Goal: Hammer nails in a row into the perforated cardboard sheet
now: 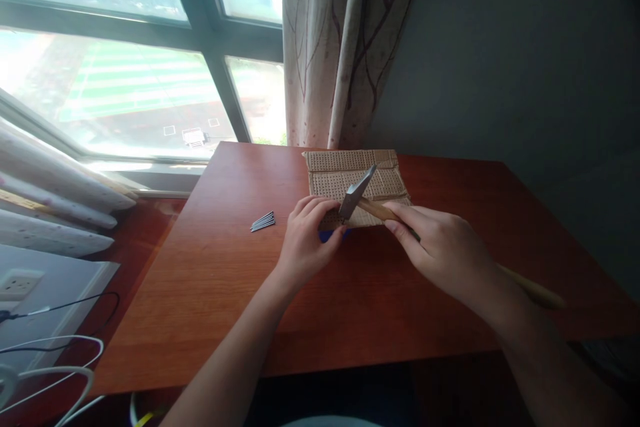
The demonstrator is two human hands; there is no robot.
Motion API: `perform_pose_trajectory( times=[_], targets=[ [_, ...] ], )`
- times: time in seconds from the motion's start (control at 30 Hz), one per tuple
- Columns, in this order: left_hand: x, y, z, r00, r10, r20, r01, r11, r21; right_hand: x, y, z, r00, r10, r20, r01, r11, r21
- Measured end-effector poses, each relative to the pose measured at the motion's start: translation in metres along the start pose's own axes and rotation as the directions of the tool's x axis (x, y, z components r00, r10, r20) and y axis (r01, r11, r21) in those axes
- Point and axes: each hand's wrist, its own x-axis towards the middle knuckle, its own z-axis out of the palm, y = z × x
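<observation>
My right hand [443, 243] is wrapped round the wooden handle of a hammer [374, 207], gripping it near the head. The handle runs back under my wrist, and its end shows beyond my forearm. The metal head tilts over the near-left part of a piece of corrugated cardboard [353, 183] pierced with rows of holes. My left hand [310, 230] rests at the cardboard's near-left corner, fingers bent and thumb curled toward them close to the hammer head. A tiny dark thing is between those fingertips, too small to name. Something blue [334, 235] peeks out beneath the cardboard's near edge.
Several nails [263, 221] lie together on the reddish wooden table [210, 293], left of my left hand. Behind the table hang a patterned curtain [320, 47] and a window with a dark frame [213, 33]. White and black cables [75, 373] trail at the lower left.
</observation>
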Motion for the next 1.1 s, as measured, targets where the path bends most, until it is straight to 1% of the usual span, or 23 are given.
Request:
perform_pose_trajectory(
  times=[0.2, 0.33, 0.4, 0.47, 0.53, 0.57, 0.6, 0.67, 0.7, 0.73, 0.8, 0.87, 0.93, 1.1],
  targets=[
    [0.000, 0.000, 0.001, 1.000, 0.004, 0.000, -0.004, 1.000, -0.005, -0.001, 0.002, 0.004, 1.000, -0.010, -0.009, 0.010, 1.000, 0.013],
    [0.000, 0.000, 0.000, 1.000, 0.006, 0.009, -0.006, 1.000, -0.005, -0.001, 0.003, 0.006, 1.000, 0.009, 0.013, -0.010, 1.000, 0.022],
    [0.000, 0.000, 0.000, 1.000, 0.007, 0.008, -0.007, 1.000, -0.006, -0.002, 0.005, 0.006, 1.000, 0.015, 0.000, -0.015, 0.997, 0.079],
    [-0.001, 0.000, 0.000, 1.000, 0.003, 0.006, -0.003, 1.000, -0.006, -0.004, 0.007, 0.005, 0.998, 0.038, -0.044, -0.029, 0.982, 0.187],
    [0.000, 0.001, 0.000, 1.000, -0.001, 0.008, 0.001, 1.000, -0.004, -0.007, 0.013, 0.004, 0.985, 0.117, -0.124, -0.069, 0.938, 0.339],
    [0.000, 0.001, 0.000, 1.000, -0.004, 0.009, 0.004, 1.000, -0.003, -0.009, 0.016, 0.003, 0.970, 0.178, -0.168, -0.091, 0.899, 0.428],
    [0.000, 0.002, -0.001, 1.000, -0.004, 0.009, 0.004, 1.000, -0.003, -0.009, 0.020, 0.002, 0.945, 0.246, -0.215, -0.102, 0.847, 0.522],
    [0.000, 0.002, -0.001, 1.000, -0.002, 0.005, 0.002, 1.000, -0.004, -0.009, 0.029, 0.001, 0.889, 0.363, -0.278, -0.075, 0.715, 0.695],
    [0.001, 0.002, -0.001, 1.000, -0.002, 0.002, 0.002, 1.000, -0.006, -0.007, 0.034, 0.000, 0.871, 0.397, -0.288, -0.042, 0.645, 0.763],
    [0.001, 0.003, -0.001, 1.000, -0.003, 0.000, 0.003, 1.000, -0.008, -0.005, 0.040, -0.001, 0.866, 0.414, -0.280, -0.015, 0.582, 0.813],
    [0.000, 0.002, -0.001, 1.000, -0.006, 0.001, 0.006, 1.000, -0.006, 0.000, 0.051, -0.003, 0.878, 0.413, -0.243, 0.010, 0.491, 0.871],
    [0.000, 0.002, 0.000, 1.000, -0.008, 0.003, 0.008, 1.000, -0.002, 0.004, 0.060, -0.002, 0.881, 0.421, -0.215, -0.001, 0.456, 0.890],
    [0.000, 0.002, 0.000, 1.000, -0.005, 0.005, 0.005, 1.000, -0.002, 0.007, 0.068, -0.001, 0.870, 0.443, -0.217, -0.002, 0.443, 0.896],
    [0.001, 0.003, -0.001, 1.000, 0.008, -0.003, -0.008, 1.000, -0.001, 0.009, 0.076, 0.004, 0.829, 0.478, -0.291, 0.044, 0.462, 0.886]
  ],
)
